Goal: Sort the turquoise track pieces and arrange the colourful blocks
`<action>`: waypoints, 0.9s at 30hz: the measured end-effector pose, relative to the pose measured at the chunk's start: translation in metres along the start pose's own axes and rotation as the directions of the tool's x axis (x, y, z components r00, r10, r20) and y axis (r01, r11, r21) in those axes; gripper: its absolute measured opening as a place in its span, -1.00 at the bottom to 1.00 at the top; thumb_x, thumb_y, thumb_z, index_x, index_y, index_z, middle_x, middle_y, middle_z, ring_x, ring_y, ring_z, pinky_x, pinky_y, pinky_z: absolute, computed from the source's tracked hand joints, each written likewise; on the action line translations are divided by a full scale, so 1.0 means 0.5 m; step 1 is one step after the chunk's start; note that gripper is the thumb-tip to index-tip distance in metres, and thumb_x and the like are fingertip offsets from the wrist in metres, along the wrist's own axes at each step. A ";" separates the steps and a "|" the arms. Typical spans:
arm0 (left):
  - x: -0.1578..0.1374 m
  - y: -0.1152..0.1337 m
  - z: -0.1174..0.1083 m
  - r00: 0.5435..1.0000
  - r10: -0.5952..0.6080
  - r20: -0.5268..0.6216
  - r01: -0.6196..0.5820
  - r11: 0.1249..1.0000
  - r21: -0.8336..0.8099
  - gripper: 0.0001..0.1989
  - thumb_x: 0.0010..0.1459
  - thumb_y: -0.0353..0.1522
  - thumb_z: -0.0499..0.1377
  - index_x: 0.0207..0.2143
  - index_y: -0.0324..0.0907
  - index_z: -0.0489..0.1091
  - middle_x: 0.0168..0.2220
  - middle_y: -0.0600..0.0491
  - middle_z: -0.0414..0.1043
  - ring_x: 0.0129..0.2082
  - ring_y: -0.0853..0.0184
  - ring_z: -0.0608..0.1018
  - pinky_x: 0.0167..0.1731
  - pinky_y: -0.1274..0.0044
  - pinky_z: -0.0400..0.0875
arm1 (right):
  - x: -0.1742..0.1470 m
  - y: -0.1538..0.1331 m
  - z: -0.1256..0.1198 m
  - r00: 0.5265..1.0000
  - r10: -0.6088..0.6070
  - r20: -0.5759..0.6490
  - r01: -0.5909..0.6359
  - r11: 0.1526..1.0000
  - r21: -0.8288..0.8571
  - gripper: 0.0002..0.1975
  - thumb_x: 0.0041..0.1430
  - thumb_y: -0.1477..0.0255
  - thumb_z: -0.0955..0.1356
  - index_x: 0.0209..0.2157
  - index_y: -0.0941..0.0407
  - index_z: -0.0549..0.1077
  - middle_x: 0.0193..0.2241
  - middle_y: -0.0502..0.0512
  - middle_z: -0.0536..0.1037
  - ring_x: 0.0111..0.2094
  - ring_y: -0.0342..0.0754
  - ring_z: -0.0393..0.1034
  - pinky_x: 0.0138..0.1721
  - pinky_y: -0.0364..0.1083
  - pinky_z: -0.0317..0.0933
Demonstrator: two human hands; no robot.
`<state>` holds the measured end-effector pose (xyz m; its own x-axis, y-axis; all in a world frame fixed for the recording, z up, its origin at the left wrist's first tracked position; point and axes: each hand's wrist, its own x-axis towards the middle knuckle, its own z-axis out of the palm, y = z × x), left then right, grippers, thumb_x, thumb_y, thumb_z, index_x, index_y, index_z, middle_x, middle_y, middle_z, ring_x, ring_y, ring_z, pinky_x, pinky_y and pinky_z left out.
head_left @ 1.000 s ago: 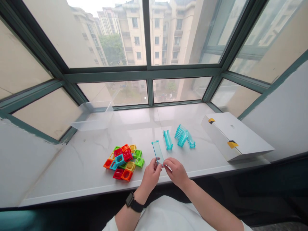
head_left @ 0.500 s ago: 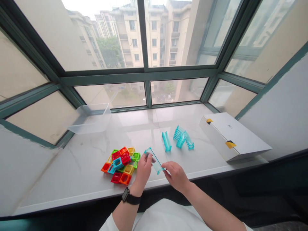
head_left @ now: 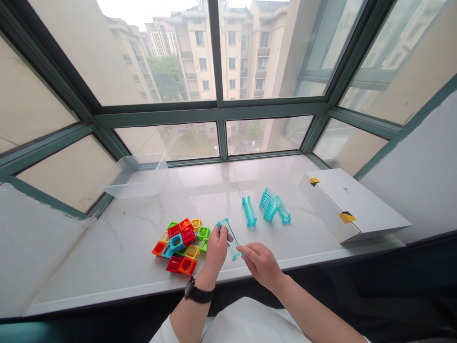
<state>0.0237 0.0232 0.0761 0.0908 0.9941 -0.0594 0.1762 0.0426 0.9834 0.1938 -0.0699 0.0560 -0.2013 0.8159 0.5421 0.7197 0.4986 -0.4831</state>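
A clear turquoise track piece (head_left: 233, 247), straight and trough-like, is held tilted above the sill near its front edge. My left hand (head_left: 216, 244) grips its upper left end, thumb on top and fingers curled beneath. At the lower right end, my right hand (head_left: 260, 261) has its fingers closed at the piece's edge. Close to the left hand lies a heap of red, orange, yellow, green and blue plastic blocks (head_left: 176, 242). Beyond the right hand lie another straight turquoise track piece (head_left: 249, 211) and several curved turquoise track pieces (head_left: 269, 205).
A clear plastic bin (head_left: 137, 188) stands at the back left of the white windowsill (head_left: 117, 257). On the right sits a white box (head_left: 357, 205) with yellow and black tabs. Green-framed windows (head_left: 221, 116) close off the back and sides.
My right fingers have shifted slightly along the track piece's lower end. Both hands still hold it. The whole view has drifted a little, moving everything slightly right.
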 end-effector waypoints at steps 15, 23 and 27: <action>-0.036 0.016 0.004 0.989 0.053 0.138 -0.065 0.994 0.087 -0.82 0.26 -0.19 0.20 -0.22 -0.10 0.43 -0.38 0.07 0.60 -0.34 0.26 0.63 -0.25 0.45 0.47 | 0.009 0.013 -0.031 0.999 0.020 -0.040 -0.018 0.999 0.039 -0.71 0.46 0.53 0.27 -0.09 -0.03 0.62 -0.19 0.12 0.67 -0.19 0.00 0.57 -0.14 -0.02 0.41; -0.036 0.006 -0.003 0.988 0.020 0.151 -0.020 1.000 -0.001 -0.47 0.44 0.00 -0.12 -0.27 -0.12 0.47 -0.37 -0.03 0.62 -0.39 0.24 0.60 -0.33 0.43 0.47 | 0.010 0.013 -0.033 0.998 0.023 -0.051 -0.020 0.998 0.057 -0.69 0.45 0.55 0.26 -0.11 -0.03 0.62 -0.19 0.12 0.68 -0.19 0.00 0.57 -0.14 -0.03 0.43; -0.057 -0.001 0.007 0.944 0.122 0.306 -0.161 0.981 0.106 -0.69 0.36 -0.09 0.12 -0.19 -0.09 0.51 -0.26 0.00 0.63 -0.25 0.23 0.62 -0.22 0.44 0.49 | 0.012 0.037 -0.040 0.986 0.108 -0.125 -0.100 0.992 0.075 -0.72 0.43 0.55 0.28 -0.13 -0.01 0.62 -0.21 0.12 0.66 -0.19 0.00 0.57 -0.14 -0.03 0.46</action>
<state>0.0243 -0.0057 0.0766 0.4067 0.9135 0.0114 0.2621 -0.1286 0.9564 0.2191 -0.0617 0.0639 -0.0375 0.8221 0.5681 0.6842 0.4355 -0.5850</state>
